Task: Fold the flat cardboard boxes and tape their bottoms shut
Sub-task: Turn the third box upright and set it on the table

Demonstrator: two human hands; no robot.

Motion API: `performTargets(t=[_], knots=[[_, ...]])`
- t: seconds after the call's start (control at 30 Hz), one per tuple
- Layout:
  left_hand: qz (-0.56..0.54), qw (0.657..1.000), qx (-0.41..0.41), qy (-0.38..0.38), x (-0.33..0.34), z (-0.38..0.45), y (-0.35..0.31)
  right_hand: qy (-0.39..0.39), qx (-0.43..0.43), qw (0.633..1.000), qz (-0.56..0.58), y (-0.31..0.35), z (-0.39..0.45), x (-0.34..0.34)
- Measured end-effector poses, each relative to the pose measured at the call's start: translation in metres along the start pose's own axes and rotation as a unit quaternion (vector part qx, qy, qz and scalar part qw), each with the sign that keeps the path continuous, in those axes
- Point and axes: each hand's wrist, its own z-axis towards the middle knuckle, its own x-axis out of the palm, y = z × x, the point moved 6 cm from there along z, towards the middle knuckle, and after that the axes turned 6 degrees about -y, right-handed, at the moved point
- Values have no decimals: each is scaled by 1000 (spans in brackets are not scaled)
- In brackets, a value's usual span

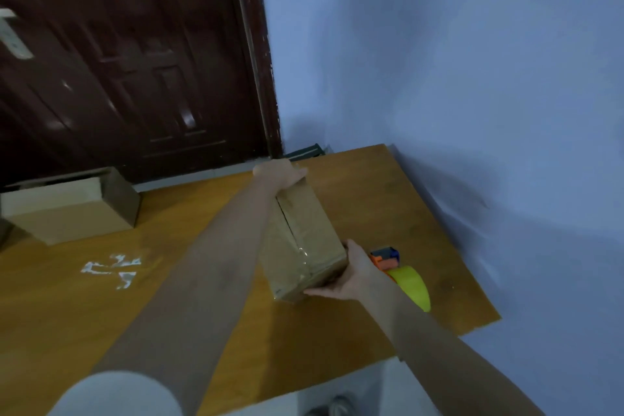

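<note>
Box (304, 240) folded, bottom seam looks taped; left hand (278, 172) grips far end, right hand (347, 275) grips near end; second box (71, 209) already formed, taping unclear.

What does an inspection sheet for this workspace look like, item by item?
Surface: brown wooden table with whitish tape scraps stuck left of centre.
Job's things: folded brown cardboard box, clear tape along its seam; yellow-and-orange tape dispenser lying beside it.
Clutter: second, larger cardboard box at far left.
Grippers: left hand grips the box's far end; right hand holds its near end.
Cables: nothing seen.
Surroundings: dark brown panelled door, blue wall, pale floor with a shoe.
</note>
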Motion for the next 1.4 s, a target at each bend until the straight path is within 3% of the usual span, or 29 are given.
performTargets(t=[0.17,0.37,0.53,0.7,0.83,0.93,1.2,1.4], knots=[[-136,989,-43,-28,-44,-14,38,-7,-61,993,-96,28,-14,32],[-298,947,-114,-30,-73,-41,106,-6,-165,965,-205,59,-38,75],[-372,913,-160,-49,-71,-69,156,-3,-312,910,-274,83,-56,115],[-413,889,-157,-120,-63,-92,184,38,-383,831,-401,93,-57,158],[-372,897,-167,-168,-60,-99,201,40,-439,754,-488,96,-54,180],[-353,895,-203,-182,-45,-95,207,32,-475,722,-502,97,-46,188],[-372,877,-240,-189,11,-65,207,8,-466,742,-481,104,0,173],[-373,874,-217,-223,49,-42,215,-41,-455,750,-478,91,51,164]])
